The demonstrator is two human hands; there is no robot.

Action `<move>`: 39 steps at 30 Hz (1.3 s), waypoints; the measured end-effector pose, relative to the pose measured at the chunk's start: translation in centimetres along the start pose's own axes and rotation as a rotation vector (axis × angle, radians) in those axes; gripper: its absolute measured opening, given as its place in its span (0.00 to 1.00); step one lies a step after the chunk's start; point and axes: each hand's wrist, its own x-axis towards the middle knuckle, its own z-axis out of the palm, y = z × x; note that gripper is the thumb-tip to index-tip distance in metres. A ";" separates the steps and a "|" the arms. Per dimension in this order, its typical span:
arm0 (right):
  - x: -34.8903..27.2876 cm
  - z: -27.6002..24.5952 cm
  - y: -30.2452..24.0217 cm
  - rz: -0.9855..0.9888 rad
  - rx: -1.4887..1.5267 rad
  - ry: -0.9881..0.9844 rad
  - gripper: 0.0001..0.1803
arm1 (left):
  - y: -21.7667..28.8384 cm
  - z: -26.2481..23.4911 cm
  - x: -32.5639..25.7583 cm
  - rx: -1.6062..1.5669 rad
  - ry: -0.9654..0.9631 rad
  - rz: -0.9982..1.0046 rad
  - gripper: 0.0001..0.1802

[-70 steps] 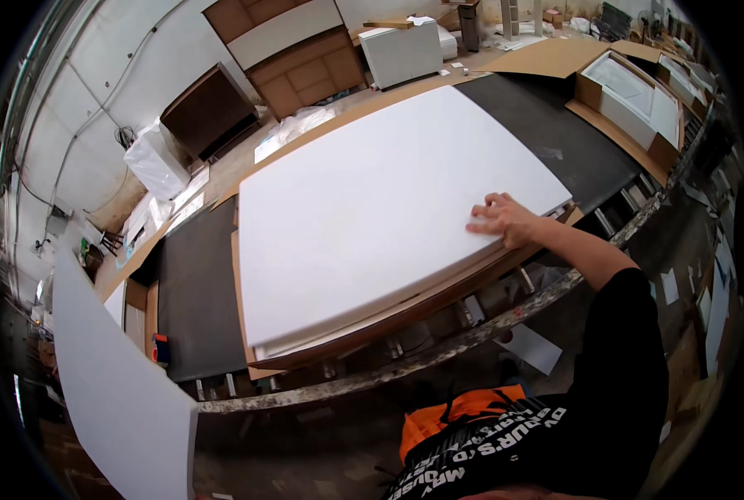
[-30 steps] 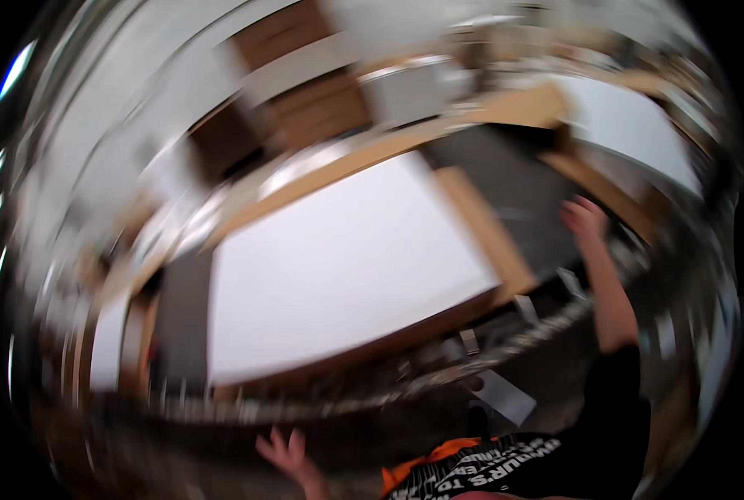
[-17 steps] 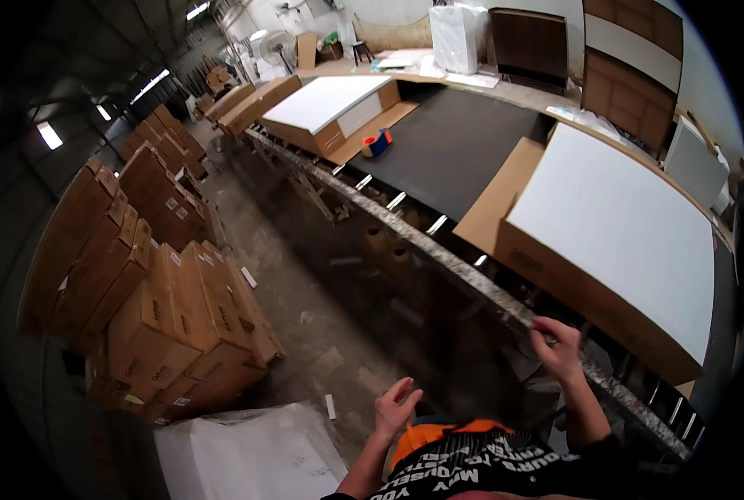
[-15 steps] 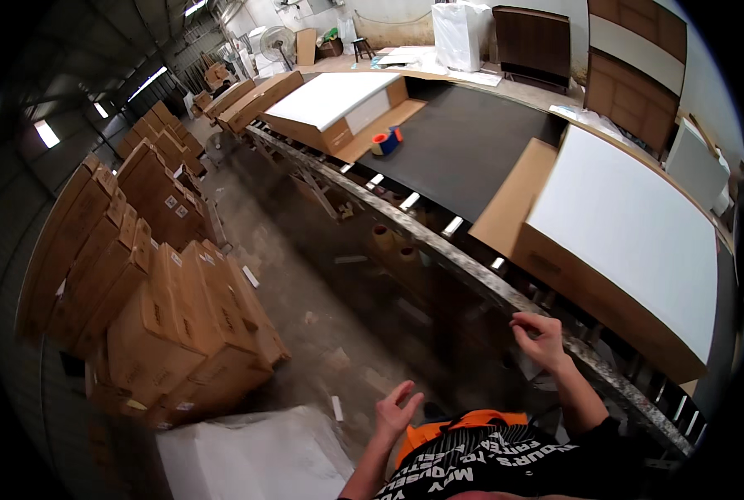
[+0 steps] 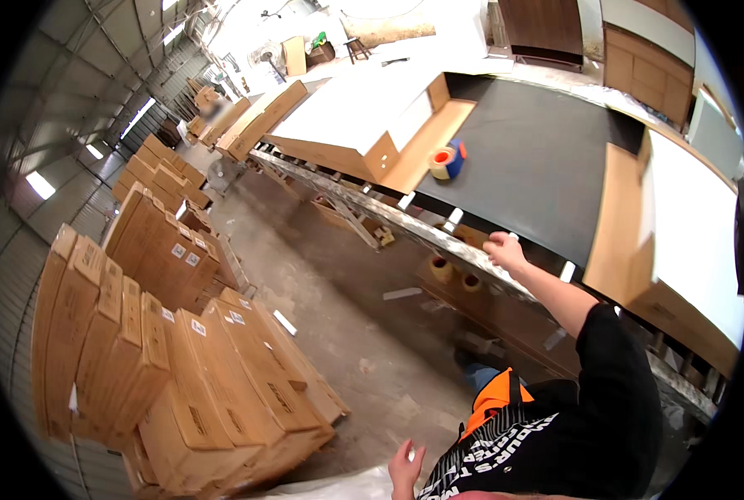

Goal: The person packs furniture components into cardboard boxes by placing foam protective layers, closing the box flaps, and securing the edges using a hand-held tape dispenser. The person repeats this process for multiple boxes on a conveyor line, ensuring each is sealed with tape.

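Note:
My right hand (image 5: 505, 251) rests on the metal edge of the long workbench (image 5: 438, 232), next to its black mat (image 5: 530, 158), and holds nothing. My left hand (image 5: 406, 471) hangs low by my hip with its fingers apart, just above a white sheet (image 5: 338, 490) at the bottom edge. On the bench to my right lies a white panel (image 5: 695, 225) on a brown board. A roll of tape, orange and blue (image 5: 447, 160), stands on the mat beyond my right hand.
Stacks of flat brown cartons (image 5: 163, 350) stand on the concrete floor (image 5: 338, 325) to my left. Further cartons (image 5: 159, 179) line the aisle behind them. A white-topped cabinet part (image 5: 363, 125) lies at the far end of the bench. Tape rolls (image 5: 455, 275) sit under the bench.
My view has swung from the white panel on the bench to the aisle and carton stacks. My right hand has left the panel and moved along the bench edge; my left hand has come into view.

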 end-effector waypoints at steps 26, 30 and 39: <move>30.1 16.5 -2.6 0.692 -0.815 0.825 0.40 | -13.6 -25.9 71.1 0.022 0.058 -0.455 0.16; 31.8 18.8 -9.0 -0.221 -0.950 1.145 0.36 | 3.7 -27.6 93.3 -0.092 0.080 -0.045 0.29; 38.9 33.9 -24.2 0.257 -0.711 0.566 0.47 | 18.1 -23.6 113.3 -0.316 -0.104 0.121 0.26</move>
